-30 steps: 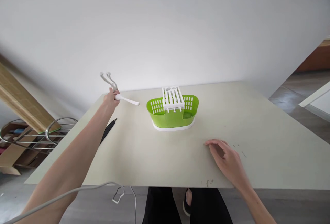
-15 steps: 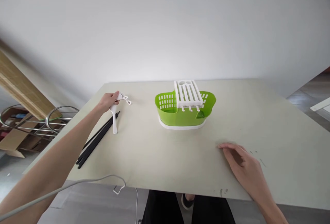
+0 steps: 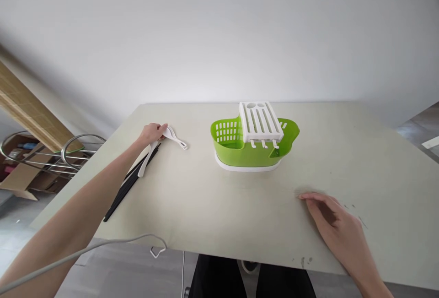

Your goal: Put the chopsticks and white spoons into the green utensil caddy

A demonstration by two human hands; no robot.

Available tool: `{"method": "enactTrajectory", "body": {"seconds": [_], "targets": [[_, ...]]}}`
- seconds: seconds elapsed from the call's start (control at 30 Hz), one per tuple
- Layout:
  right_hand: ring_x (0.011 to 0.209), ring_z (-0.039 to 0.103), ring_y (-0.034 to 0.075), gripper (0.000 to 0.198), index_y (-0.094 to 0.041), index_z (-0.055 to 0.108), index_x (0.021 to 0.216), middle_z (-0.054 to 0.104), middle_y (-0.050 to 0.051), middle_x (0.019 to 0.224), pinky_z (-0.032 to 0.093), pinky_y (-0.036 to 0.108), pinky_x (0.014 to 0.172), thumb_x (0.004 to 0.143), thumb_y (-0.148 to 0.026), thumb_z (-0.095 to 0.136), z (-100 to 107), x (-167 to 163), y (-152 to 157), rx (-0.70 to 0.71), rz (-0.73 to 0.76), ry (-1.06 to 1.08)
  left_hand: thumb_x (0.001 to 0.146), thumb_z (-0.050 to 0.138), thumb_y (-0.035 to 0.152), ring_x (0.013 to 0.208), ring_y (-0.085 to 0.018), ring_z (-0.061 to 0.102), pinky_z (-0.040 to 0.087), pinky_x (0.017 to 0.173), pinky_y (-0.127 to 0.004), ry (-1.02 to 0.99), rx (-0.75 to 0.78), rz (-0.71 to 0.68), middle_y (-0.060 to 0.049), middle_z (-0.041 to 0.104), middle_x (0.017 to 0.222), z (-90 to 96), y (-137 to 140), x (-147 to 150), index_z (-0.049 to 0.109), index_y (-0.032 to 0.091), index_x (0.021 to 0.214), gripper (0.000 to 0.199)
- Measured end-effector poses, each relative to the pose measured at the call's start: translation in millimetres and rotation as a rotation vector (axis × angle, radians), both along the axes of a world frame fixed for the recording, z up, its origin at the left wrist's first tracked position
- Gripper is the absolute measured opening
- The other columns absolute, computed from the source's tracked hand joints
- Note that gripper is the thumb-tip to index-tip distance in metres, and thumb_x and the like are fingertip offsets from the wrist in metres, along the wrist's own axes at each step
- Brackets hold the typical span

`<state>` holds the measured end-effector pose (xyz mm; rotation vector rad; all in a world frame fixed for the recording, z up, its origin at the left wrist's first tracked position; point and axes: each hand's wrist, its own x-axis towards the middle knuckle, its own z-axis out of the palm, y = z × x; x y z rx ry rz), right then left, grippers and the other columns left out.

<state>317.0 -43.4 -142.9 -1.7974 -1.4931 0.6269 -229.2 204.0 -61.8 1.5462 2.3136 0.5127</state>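
Note:
Toward the far left of the table, my left hand (image 3: 152, 133) is closed with its fingertips on a white spoon (image 3: 175, 138), whose handle points right and toward me. Another white utensil, its handle (image 3: 146, 164) slanting toward me, sticks out below the hand; its upper end is hidden. Beneath that handle lie several black chopsticks (image 3: 125, 190) in a loose bundle. My right hand (image 3: 338, 224) rests on the right side of the table, empty, its fingers loosely curved. Between the hands stands a green basket (image 3: 240, 155) with a white slotted rack (image 3: 262, 121) across its top.
The basket sits on a white base tray (image 3: 247, 168) on the pale table (image 3: 212, 211). A grey cable (image 3: 113, 241) crosses the front left. Left of the table are a metal rack (image 3: 73, 154), open cardboard boxes (image 3: 24, 176) and a long brown board (image 3: 34, 103).
My left hand has shifted slightly right with the spoon, whose handle now points lower. The other white handle has tilted over the chopsticks. My view has turned slightly; the right hand keeps its pose.

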Motion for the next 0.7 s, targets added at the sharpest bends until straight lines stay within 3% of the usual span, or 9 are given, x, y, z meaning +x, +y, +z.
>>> {"method": "enactTrajectory", "body": {"seconds": [0.13, 0.27, 0.37, 0.53, 0.7], "targets": [[0.104, 0.072, 0.028, 0.034, -0.032, 0.077, 0.103, 0.078, 0.005, 0.12, 0.055, 0.036, 0.079, 0.095, -0.057, 0.056, 0, 0, 1, 0.017, 0.005, -0.002, 0.089, 0.066, 0.051, 0.066, -0.026, 0.064, 0.046, 0.064, -0.033, -0.033, 0.076, 0.094, -0.008, 0.068, 0.062, -5.5, 3, 3, 0.062, 0.024, 0.065, 0.037], [0.104, 0.072, 0.029, 0.034, -0.032, 0.077, 0.102, 0.078, 0.006, 0.119, 0.056, 0.036, 0.076, 0.095, -0.057, 0.056, 1, -1, 1, 0.014, 0.003, 0.004, 0.091, 0.067, 0.051, 0.055, -0.022, 0.057, 0.043, 0.053, -0.032, -0.13, 0.1, 0.178, -0.01, 0.067, 0.064, -5.1, 8, 4, 0.061, 0.021, 0.064, 0.04], [0.106, 0.072, 0.029, 0.034, -0.032, 0.077, 0.104, 0.078, 0.006, 0.121, 0.056, 0.035, 0.075, 0.095, -0.057, 0.056, 2, -1, 0, 0.004, 0.006, 0.023, 0.092, 0.068, 0.049, 0.057, -0.02, 0.057, 0.043, 0.05, -0.029, -0.192, 0.166, 0.226, -0.009, 0.066, 0.066, -0.7, 11, 6, 0.059, 0.02, 0.067, 0.04], [0.108, 0.071, 0.028, 0.035, -0.031, 0.077, 0.106, 0.076, 0.006, 0.124, 0.054, 0.033, 0.07, 0.096, -0.057, 0.055, 2, 0, -1, -0.021, 0.02, 0.056, 0.099, 0.061, 0.046, 0.073, -0.019, 0.062, 0.05, 0.053, -0.025, -0.283, 0.323, 0.269, -0.007, 0.064, 0.081, 14.6, 8, 10, 0.055, 0.02, 0.081, 0.032], [0.108, 0.07, 0.028, 0.037, -0.031, 0.077, 0.107, 0.076, 0.006, 0.125, 0.055, 0.033, 0.072, 0.096, -0.058, 0.054, -2, 3, 0, -0.022, 0.042, 0.071, 0.102, 0.058, 0.045, 0.085, -0.019, 0.062, 0.052, 0.062, -0.025, -0.427, 0.455, 0.256, -0.008, 0.063, 0.092, 42.3, -4, 17, 0.051, 0.022, 0.085, 0.03]]}}
